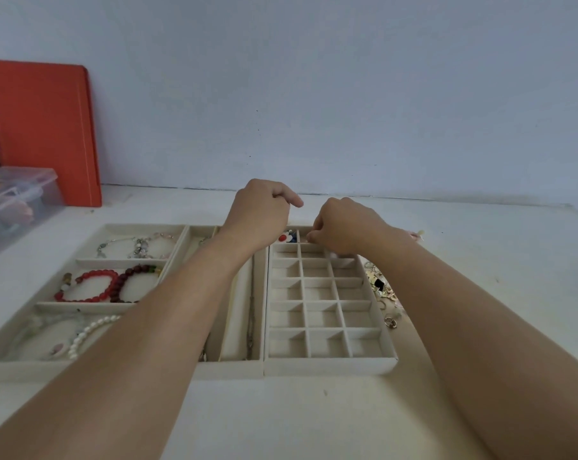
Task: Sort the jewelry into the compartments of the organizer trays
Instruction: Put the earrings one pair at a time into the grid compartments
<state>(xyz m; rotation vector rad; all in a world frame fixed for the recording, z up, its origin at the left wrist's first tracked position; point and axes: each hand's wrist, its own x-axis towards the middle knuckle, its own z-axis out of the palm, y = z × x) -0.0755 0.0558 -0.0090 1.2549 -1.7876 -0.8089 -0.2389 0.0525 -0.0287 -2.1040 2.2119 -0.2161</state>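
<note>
Head view: both hands over far end of grid tray (329, 363). Left hand (259, 215) hovers above far-left cells, fingers curled under, nothing visibly held. Right hand (342, 227) has fingertips bunched low at far middle cell, perhaps pinching small piece; too small to tell. Red-white flower earring (283, 237) lies in far-left cell. Left tray (121, 368) holds red bracelets (92, 285) and pearl strand (92, 330). Loose gold pieces (382, 290) lie on table just right of grid tray.

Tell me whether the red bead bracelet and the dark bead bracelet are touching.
Touching. The head view shows the red bead bracelet and dark bead bracelet meeting bead to bead, no gap.
</note>
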